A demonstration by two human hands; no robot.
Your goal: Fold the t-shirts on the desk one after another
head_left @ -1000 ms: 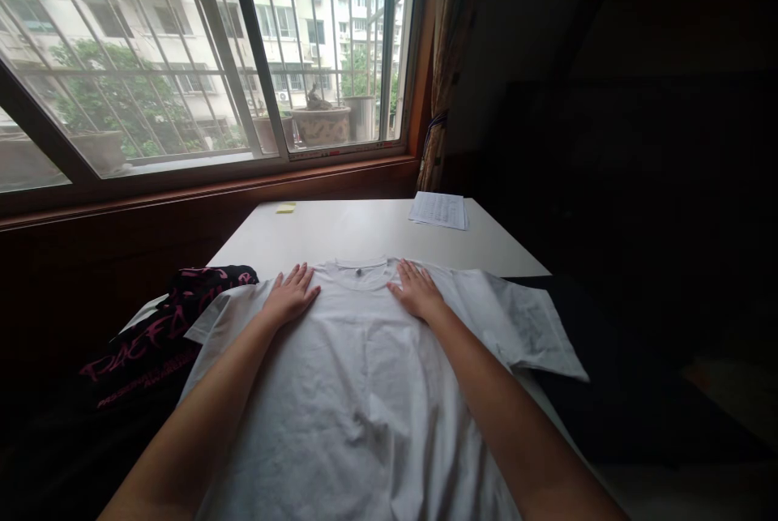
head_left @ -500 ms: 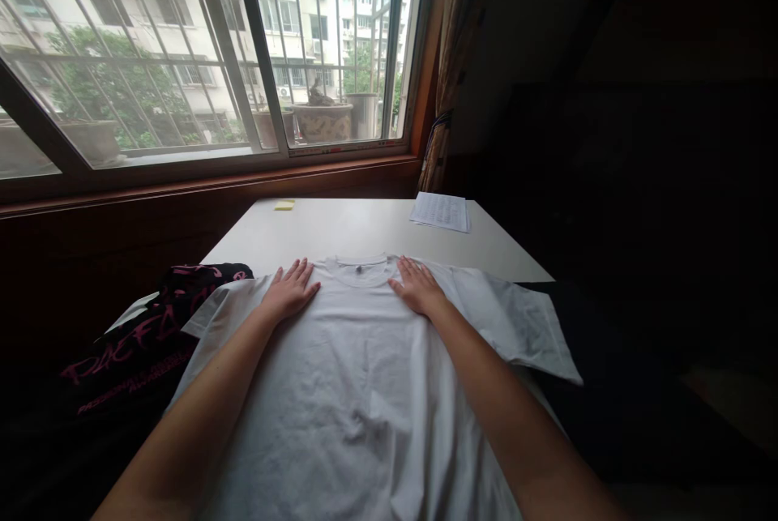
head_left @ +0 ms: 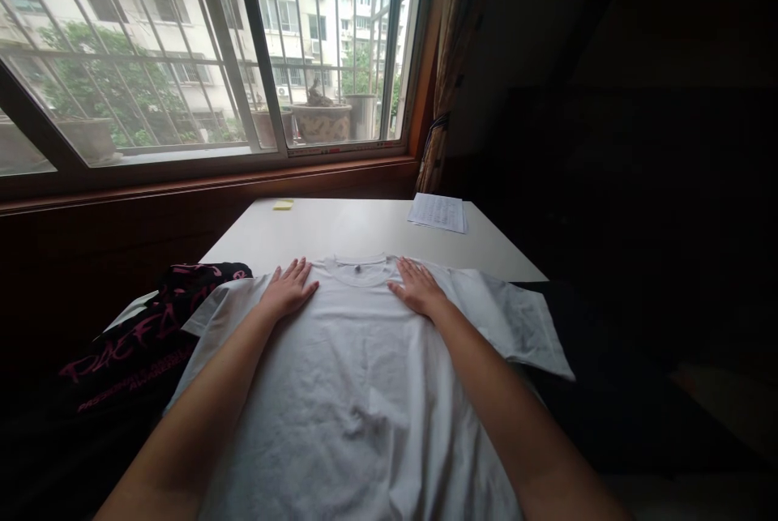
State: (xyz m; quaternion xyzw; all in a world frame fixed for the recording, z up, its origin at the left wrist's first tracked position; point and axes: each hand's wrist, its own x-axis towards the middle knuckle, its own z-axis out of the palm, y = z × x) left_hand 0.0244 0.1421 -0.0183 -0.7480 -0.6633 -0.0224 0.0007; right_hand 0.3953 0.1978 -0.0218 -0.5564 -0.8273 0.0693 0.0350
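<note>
A white T-shirt (head_left: pixel 340 359) lies spread on the table, its collar at the far side and its lower part running toward me with several wrinkles. My left hand (head_left: pixel 288 288) rests flat on the shirt's left shoulder, fingers stretched out. On the other side of the collar, my right hand (head_left: pixel 418 286) presses flat on the right shoulder, thumb apart from the fingers. Neither hand grips the cloth. The right sleeve reaches past the table's edge. The shirt's bottom hem is out of view.
A black garment with pink lettering (head_left: pixel 134 343) lies at the left edge of the white table (head_left: pixel 340 225). Printed papers (head_left: pixel 438 213) and a yellow sticky note (head_left: pixel 283 204) are at the back. Behind stands a barred window (head_left: pixel 328 43) with a tied curtain (head_left: pixel 434 152).
Both hands stay flat on the shoulders of the T-shirt. The view has shifted very slightly; nothing else has visibly moved.
</note>
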